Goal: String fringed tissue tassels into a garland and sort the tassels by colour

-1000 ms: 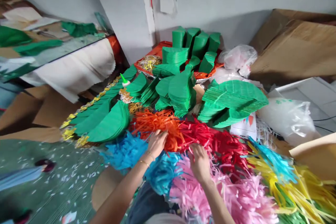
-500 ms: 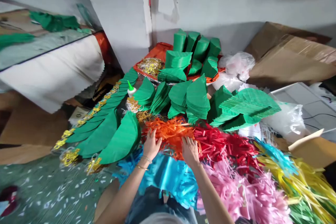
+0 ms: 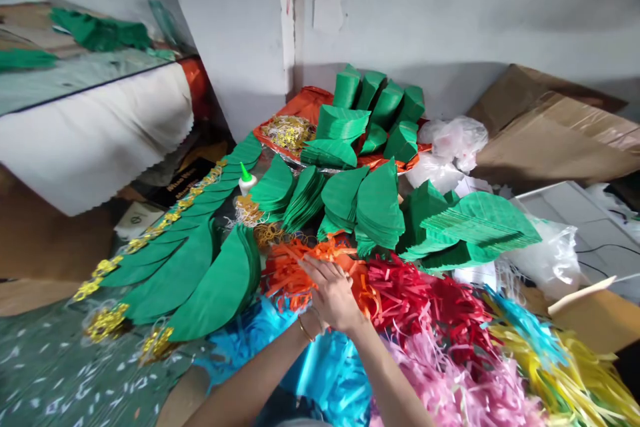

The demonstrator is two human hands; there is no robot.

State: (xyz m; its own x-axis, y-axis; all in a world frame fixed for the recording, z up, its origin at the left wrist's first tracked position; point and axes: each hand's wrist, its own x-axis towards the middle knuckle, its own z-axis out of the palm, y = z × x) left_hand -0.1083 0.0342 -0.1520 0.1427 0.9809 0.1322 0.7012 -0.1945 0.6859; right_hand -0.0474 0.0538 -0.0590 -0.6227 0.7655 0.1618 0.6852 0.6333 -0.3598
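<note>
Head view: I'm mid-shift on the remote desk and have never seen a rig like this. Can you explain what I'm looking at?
There's no machine here: you're seeing a person's two bare hands, through a camera worn on the head that looks forward and down. The right hand lies across the left hand, which is mostly hidden, over a heap of orange strips. Whether either holds anything is hidden.

Around them lie blue strips nearest the body, then red strips, pink strips and yellow strips toward the right. Beyond are stacks of green leaf shapes and a white bottle with a green tip.
</note>
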